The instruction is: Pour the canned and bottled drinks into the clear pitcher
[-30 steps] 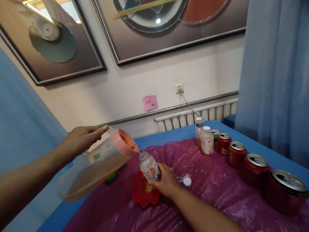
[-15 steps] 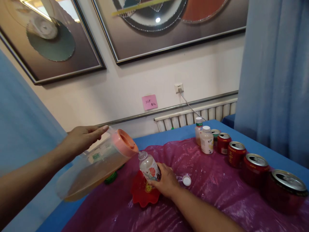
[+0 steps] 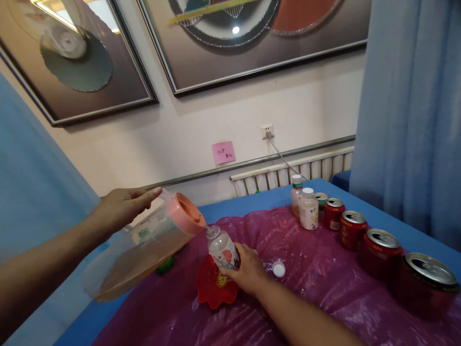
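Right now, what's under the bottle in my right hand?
Under the bottle in your right hand is a red wavy-edged dish with a yellow print, on purple plastic sheeting. Bottle and hand cover part of the dish; whatever lies there can't be seen.

- Pitcher (image 3: 151, 254): partly covered by left hand (image 3: 120, 209).
- Green object (image 3: 166, 266): partly behind pitcher, unidentifiable.
- Red scalloped dish (image 3: 216, 294): partly behind tilted bottle (image 3: 222, 251) and right hand (image 3: 248, 269).
- Can (image 3: 322, 199) near table's (image 3: 245, 204) far right corner: partly behind capped bottle (image 3: 309, 214).
- Pink note (image 3: 224, 153): writing too small.
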{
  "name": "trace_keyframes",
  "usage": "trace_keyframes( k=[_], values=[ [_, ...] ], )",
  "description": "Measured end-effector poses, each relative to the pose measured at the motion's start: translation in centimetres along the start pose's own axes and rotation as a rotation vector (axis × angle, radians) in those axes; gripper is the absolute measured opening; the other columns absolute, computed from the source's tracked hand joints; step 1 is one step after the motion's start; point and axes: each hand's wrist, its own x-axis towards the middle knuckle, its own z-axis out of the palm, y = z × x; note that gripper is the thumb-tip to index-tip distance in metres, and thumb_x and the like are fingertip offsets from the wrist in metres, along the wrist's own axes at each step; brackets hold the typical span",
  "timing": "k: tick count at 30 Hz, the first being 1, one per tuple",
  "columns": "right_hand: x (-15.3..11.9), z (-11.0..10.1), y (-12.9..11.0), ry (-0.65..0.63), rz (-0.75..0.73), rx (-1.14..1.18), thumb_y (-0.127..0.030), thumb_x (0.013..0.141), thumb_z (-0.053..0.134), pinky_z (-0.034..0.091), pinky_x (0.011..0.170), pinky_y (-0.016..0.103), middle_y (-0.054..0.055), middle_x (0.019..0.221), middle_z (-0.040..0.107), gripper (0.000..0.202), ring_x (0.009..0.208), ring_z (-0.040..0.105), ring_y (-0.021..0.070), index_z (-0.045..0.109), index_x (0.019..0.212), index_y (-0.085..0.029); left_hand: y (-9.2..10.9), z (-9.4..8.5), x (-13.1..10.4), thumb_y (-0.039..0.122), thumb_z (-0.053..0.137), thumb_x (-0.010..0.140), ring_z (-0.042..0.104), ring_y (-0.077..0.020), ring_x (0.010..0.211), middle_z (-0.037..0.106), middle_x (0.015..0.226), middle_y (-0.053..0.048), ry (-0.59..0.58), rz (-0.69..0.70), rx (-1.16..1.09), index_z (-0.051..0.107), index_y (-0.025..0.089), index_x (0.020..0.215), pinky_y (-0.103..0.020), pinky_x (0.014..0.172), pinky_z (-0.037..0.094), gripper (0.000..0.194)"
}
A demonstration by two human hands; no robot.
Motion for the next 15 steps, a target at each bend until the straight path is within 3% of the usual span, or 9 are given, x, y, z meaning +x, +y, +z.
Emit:
trace_keyframes(
  k=[4, 11, 15],
  values=[
    [-0.02, 0.04, 0.0, 0.003, -0.007, 0.001, -0.032, 0.065, 0.085, 0.043, 0.092, 0.035, 0.002, 0.108, 0.069, 0.061, 0.103, 0.063, 0.0241, 0.061, 0.12, -0.027, 0.23, -0.01, -0.07, 0.08, 0.052, 0.071, 0.057, -0.0224, 0.068, 0.066, 0.082, -0.01, -0.02, -0.03, -0.009, 0.073, 0.022, 0.09, -0.033, 0.054, 0.043, 0.064],
    [-0.06, -0.21, -0.24, 0.001, -0.003, -0.005, -0.033, 0.066, 0.084, 0.044, 0.091, 0.036, 0.003, 0.108, 0.069, 0.059, 0.102, 0.063, 0.0248, 0.061, 0.12, -0.027, 0.33, 0.03, -0.13, 0.081, 0.052, 0.07, 0.054, -0.0223, 0.064, 0.063, 0.072, -0.01, -0.016, -0.024, -0.009, 0.07, 0.021, 0.075, -0.033, 0.051, 0.04, 0.063],
    [-0.06, -0.17, -0.21, 0.007, -0.013, -0.009, -0.033, 0.066, 0.084, 0.044, 0.091, 0.036, 0.003, 0.108, 0.069, 0.059, 0.103, 0.063, 0.0251, 0.061, 0.119, -0.026, 0.22, 0.08, 0.0, 0.08, 0.054, 0.07, 0.054, -0.0217, 0.062, 0.063, 0.071, -0.009, -0.02, -0.032, -0.01, 0.07, 0.022, 0.076, -0.032, 0.051, 0.039, 0.06]
  ],
)
